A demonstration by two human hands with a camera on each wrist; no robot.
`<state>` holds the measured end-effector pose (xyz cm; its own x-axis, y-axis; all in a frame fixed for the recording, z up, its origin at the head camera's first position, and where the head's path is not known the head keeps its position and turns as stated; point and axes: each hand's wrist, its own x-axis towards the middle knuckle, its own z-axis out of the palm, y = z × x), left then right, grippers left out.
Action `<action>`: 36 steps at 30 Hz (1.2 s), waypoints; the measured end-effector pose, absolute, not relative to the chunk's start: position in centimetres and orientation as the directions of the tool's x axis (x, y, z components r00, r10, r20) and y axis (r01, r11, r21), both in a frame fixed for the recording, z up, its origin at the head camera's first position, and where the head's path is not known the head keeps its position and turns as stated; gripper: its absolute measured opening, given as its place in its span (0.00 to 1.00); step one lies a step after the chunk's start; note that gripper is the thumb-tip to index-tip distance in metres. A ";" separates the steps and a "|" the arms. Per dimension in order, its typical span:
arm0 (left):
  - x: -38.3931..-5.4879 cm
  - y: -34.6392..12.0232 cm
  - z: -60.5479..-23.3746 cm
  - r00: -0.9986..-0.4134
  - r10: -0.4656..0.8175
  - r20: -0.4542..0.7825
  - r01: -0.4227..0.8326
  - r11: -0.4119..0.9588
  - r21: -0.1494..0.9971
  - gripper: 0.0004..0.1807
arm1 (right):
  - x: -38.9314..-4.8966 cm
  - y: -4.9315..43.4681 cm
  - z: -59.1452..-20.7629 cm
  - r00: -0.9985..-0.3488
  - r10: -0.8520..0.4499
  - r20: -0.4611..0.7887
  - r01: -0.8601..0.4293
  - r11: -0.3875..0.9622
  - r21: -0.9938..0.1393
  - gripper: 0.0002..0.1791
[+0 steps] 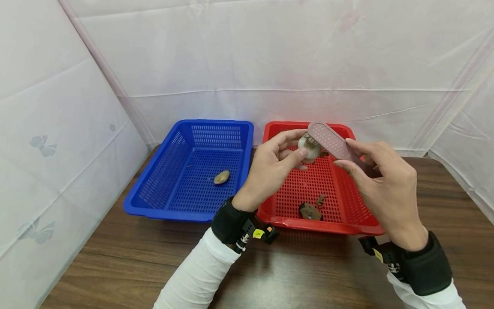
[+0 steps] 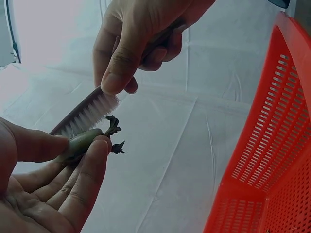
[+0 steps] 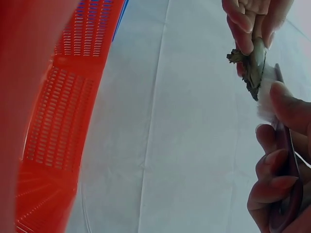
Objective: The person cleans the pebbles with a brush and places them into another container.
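White sheeting [image 1: 247,56] backs a wood-grain table [image 1: 112,257]. Pale stone [image 1: 311,151], ragged dark crust [image 2: 112,127] on it, is up above the red basket [image 1: 308,224], pinched between thumb and fingers of my left hand [image 1: 270,165]. Right hand [image 1: 390,184]: fingers clamped round the brush [image 1: 329,139], bristles toward the crusted side. Stone looks hard, stiff, light enough for a pinch; smooth skin probably slippery if wet. Crust likely crumbly, poor purchase. Best hold: bare rounded edges. Brush back seems rigid, bristles springy; grip suits the handle end.
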<state>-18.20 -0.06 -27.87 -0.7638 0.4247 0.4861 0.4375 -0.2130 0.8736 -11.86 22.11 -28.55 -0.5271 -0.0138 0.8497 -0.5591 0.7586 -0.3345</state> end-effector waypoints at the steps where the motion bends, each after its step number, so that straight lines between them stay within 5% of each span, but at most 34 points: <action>1: -18.2 0.0 -27.9 -0.764 0.421 0.489 0.445 -0.206 0.872 0.23 | -11.9 22.1 -28.6 -0.531 -0.015 0.847 -0.555 0.761 -0.334 0.41; 10: -18.4 0.0 -28.2 -0.750 0.414 0.515 0.473 -0.207 0.856 0.22 | -11.6 22.3 -28.4 -0.553 0.000 0.833 -0.537 0.764 -0.357 0.28; 18: -18.4 -0.1 -28.1 -0.767 0.404 0.498 0.442 -0.229 0.867 0.24 | -11.4 22.2 -28.2 -0.542 -0.082 0.837 -0.580 0.757 -0.302 0.39; 36: -18.5 0.1 -28.2 -0.775 0.422 0.469 0.431 -0.189 0.882 0.23 | -11.7 22.4 -28.2 -0.557 -0.035 0.830 -0.534 0.781 -0.325 0.40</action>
